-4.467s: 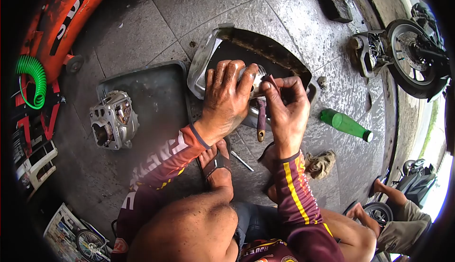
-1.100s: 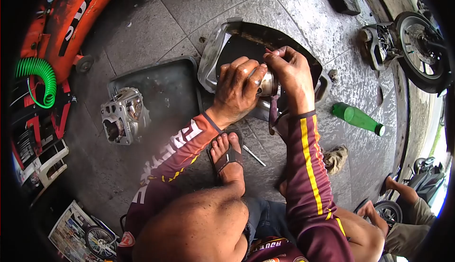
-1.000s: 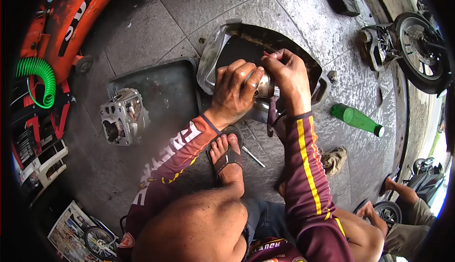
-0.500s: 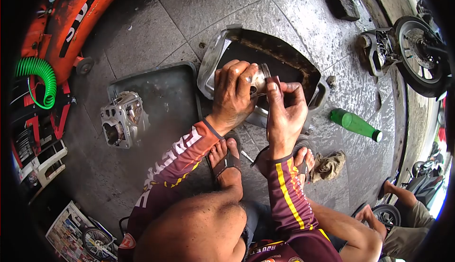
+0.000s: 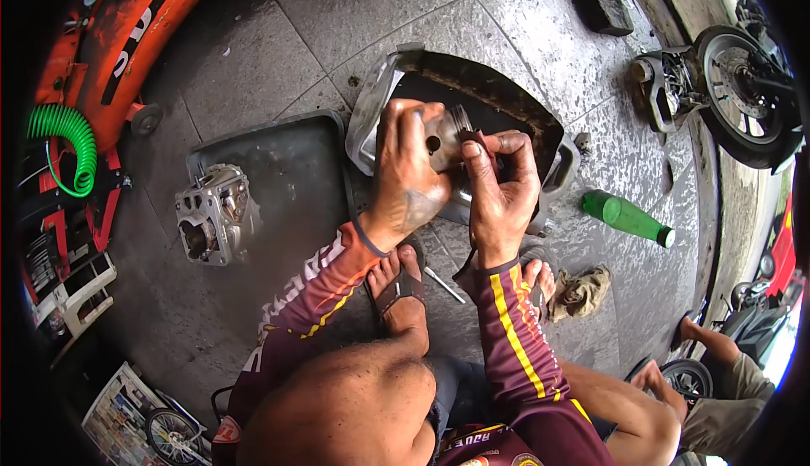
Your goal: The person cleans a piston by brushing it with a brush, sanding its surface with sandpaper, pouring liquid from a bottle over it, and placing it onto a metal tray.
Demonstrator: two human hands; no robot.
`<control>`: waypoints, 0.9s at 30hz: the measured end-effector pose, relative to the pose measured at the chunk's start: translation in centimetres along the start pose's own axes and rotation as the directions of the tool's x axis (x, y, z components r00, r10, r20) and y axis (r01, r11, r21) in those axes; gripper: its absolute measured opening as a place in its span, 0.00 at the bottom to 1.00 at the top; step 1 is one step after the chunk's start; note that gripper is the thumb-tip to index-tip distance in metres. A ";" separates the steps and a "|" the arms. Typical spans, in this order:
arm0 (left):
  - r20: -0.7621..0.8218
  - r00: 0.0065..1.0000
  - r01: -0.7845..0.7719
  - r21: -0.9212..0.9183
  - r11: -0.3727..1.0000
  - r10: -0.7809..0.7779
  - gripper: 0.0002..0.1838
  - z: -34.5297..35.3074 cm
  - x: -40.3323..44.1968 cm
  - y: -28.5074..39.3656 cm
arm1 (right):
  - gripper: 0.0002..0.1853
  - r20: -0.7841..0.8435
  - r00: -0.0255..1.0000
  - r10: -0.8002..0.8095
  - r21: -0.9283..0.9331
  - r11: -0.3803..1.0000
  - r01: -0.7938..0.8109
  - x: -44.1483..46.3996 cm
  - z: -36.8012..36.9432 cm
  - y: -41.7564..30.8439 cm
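My left hand (image 5: 408, 171) is closed around a metal piston (image 5: 445, 140), its round pin hole facing up and its grooved end pointing right. At that grooved end, my right hand (image 5: 502, 183) pinches a small dark brown piece of sandpaper (image 5: 477, 139) between thumb and fingers, against the piston's edge. Both hands are above an open metal container (image 5: 368, 133) with a dark, stained inside. To the left, a silver engine cylinder head (image 5: 215, 213) rests at the side of a dark shallow tray (image 5: 295, 141).
A green bottle (image 5: 629, 217) lies on the tiled floor, right of the container. Near my feet are a crumpled rag (image 5: 582, 293) and a thin pale rod (image 5: 444, 285). An orange machine (image 5: 160, 10) stands upper left. A motorcycle wheel (image 5: 747, 99) and another person's leg (image 5: 713, 344) appear at right.
My left hand has rolled the piston, so its pin hole now faces up. My right hand keeps its pinch at the grooved end and has shifted slightly left.
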State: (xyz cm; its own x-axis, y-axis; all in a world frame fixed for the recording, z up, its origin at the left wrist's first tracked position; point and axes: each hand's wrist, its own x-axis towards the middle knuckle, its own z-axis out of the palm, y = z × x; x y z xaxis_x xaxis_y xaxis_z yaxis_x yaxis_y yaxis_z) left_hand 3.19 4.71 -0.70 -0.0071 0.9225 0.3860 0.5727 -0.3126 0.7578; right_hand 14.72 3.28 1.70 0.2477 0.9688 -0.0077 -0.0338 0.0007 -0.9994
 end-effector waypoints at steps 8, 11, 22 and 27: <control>0.352 0.870 0.471 -0.390 0.791 -0.345 0.37 -1.3 0.1 0.2 | 0.09 0.126 0.983 -0.135 0.016 0.991 0.134 0.5 -2.3 0.3; 0.449 0.807 0.575 -0.452 0.682 -0.384 0.37 -2.1 0.9 0.9 | 0.09 0.134 0.974 -0.183 0.064 0.982 0.176 0.7 -3.5 0.7; 0.359 0.895 0.319 -0.106 0.942 -0.263 0.36 -1.6 -0.1 2.9 | 0.09 0.302 0.943 -0.143 -0.264 0.937 0.227 2.9 -1.7 -2.6; 0.441 0.809 0.529 -0.258 0.809 -0.389 0.36 -1.7 -0.1 1.5 | 0.09 0.292 0.956 -0.014 -0.087 0.995 0.041 2.0 -3.3 -1.3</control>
State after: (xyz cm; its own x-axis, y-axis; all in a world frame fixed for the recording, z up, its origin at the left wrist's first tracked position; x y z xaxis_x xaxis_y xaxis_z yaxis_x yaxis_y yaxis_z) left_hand 2.68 3.73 1.33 0.1330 0.9676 -0.2144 0.2481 0.1770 0.9524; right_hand 18.49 4.39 2.88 -0.0457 0.9988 0.0165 0.0610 0.0192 -0.9980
